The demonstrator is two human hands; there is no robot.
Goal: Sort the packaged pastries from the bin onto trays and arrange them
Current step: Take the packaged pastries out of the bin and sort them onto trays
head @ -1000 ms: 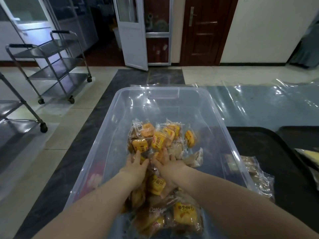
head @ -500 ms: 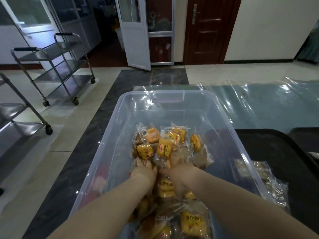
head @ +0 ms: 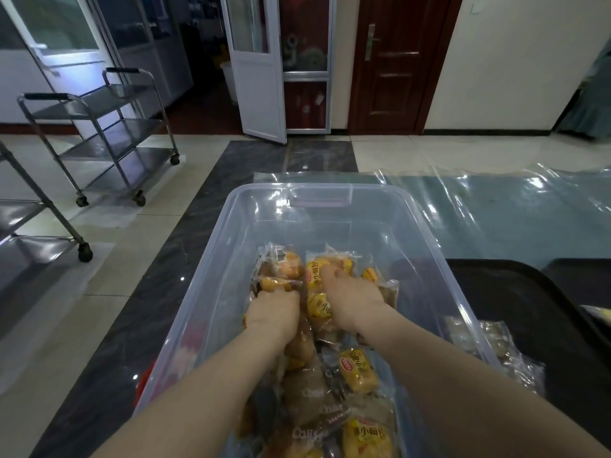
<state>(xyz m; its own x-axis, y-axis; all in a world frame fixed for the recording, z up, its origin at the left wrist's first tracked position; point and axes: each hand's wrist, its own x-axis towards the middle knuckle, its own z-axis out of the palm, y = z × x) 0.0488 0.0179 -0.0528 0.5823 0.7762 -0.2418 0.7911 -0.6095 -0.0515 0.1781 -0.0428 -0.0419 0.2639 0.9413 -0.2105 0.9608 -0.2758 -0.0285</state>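
Note:
A clear plastic bin (head: pixel 211 279) stands in front of me with a heap of packaged pastries (head: pixel 358 375) in yellow and brown wrappers. Both my hands are down inside it. My left hand (head: pixel 274 309) is curled over a packet near the left of the heap, fingers closed on the wrapper. My right hand (head: pixel 350 295) lies flat over yellow packets, fingers spread and pressing on them. A black tray (head: pixel 529 312) sits to the right of the bin, with a few wrapped pastries (head: pixel 496 345) on its near left part.
A second black tray (head: pixel 582 276) shows at the far right edge. Clear plastic sheeting (head: pixel 496 209) covers the surface behind the trays. Two steel trolleys (head: pixel 109 133) stand on the tiled floor to the left. Doors are at the back.
Both hands have pushed further forward into the heap. The left hand has curled shut on a packet, and the right hand has spread over the yellow packets. The camera has tilted slightly down.

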